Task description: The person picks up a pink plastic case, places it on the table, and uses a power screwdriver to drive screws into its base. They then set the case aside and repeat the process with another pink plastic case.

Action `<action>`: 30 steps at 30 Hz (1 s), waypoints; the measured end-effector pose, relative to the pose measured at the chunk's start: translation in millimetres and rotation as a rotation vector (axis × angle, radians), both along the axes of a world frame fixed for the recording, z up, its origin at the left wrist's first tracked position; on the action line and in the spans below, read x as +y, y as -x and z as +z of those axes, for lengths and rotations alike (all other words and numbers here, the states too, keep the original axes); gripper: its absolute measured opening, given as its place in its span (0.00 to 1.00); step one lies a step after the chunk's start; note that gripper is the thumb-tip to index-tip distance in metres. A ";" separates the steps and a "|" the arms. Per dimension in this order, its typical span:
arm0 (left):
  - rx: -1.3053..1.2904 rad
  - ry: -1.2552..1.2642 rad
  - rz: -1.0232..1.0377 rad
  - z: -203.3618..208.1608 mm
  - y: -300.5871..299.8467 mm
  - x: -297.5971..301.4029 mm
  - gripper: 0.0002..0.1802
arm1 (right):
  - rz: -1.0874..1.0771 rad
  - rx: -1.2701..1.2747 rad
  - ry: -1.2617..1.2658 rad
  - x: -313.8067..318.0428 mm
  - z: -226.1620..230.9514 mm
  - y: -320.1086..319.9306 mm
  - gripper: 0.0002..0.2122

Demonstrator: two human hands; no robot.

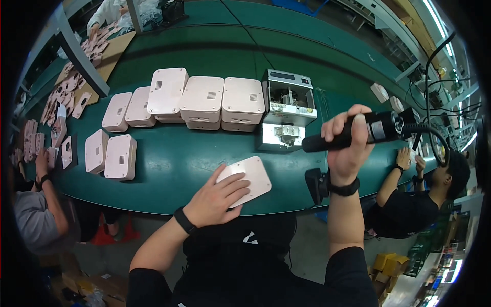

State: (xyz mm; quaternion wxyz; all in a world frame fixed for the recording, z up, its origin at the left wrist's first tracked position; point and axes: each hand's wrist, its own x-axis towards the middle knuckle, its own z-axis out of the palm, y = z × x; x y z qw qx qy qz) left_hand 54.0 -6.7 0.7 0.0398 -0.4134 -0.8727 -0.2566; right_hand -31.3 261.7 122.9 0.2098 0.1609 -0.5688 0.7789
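My left hand (pixel 217 198) lies with its fingers spread over a white plastic box (pixel 258 176) near the table's front edge. The box has small holes at its corners; the hand covers its left part. Raised over the table to the right, my right hand (pixel 350 146) is wrapped round a black electric screwdriver (pixel 376 130), whose cable runs off its right end. The driver's left end is blunt. Beyond the box stands a metal screw feeder (pixel 289 100) with an open top. The screwdriver is well apart from both box and feeder.
Stacked white boxes (pixel 202 100) with vent slots line the table left of the feeder. Two more boxes (pixel 120 157) stand nearer on the left. Co-workers sit at either side, one person (pixel 419 199) at right. A black cable (pixel 428 77) hangs at right; small white parts (pixel 379 92) lie farther back.
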 end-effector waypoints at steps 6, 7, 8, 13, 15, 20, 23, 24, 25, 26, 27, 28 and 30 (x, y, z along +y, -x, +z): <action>-0.083 -0.179 0.275 -6.2 1.2 14.9 0.38 | -0.060 0.012 -0.094 -6.2 -11.5 25.2 0.09; -0.148 -0.241 0.339 -9.2 0.0 15.5 0.40 | -0.061 -0.004 -0.115 -7.0 -15.9 27.1 0.09; -0.153 -0.243 0.337 -11.7 0.3 15.8 0.40 | -0.063 -0.021 -0.136 -6.4 -18.7 27.7 0.09; -0.211 -0.274 0.285 -14.6 7.6 12.0 0.42 | 0.049 -0.140 -0.084 -2.9 -18.1 8.7 0.09; -0.231 -0.281 0.229 -12.5 16.1 11.0 0.42 | 0.075 -0.096 -0.017 -5.2 -21.4 -1.3 0.09; -0.233 -0.267 0.200 -16.6 24.9 8.9 0.42 | 0.158 -0.062 0.003 -20.8 -33.1 -0.5 0.10; -0.241 -0.274 0.209 -11.9 26.5 3.7 0.41 | 0.141 -0.086 0.004 -32.0 -36.5 0.9 0.10; -0.231 -0.261 0.229 -14.0 22.3 4.7 0.41 | 0.146 -0.094 0.012 -38.4 -38.8 1.8 0.10; -0.230 -0.293 0.205 -25.1 22.4 9.1 0.42 | 0.106 -0.135 0.003 -35.1 -52.0 2.8 0.10; -0.197 -0.292 0.210 -25.8 21.2 4.4 0.43 | 0.097 -0.152 0.030 -32.4 -62.8 2.1 0.09; -0.183 -0.297 0.205 -25.8 16.9 5.9 0.42 | 0.127 -0.141 0.061 -27.7 -64.5 -0.3 0.09; -0.184 -0.311 0.182 -29.7 20.2 10.3 0.42 | 0.138 -0.142 0.081 -23.5 -66.9 3.3 0.09; -0.260 -0.332 0.178 -28.0 18.4 14.0 0.42 | 0.091 -0.154 0.073 -26.3 -59.8 1.6 0.10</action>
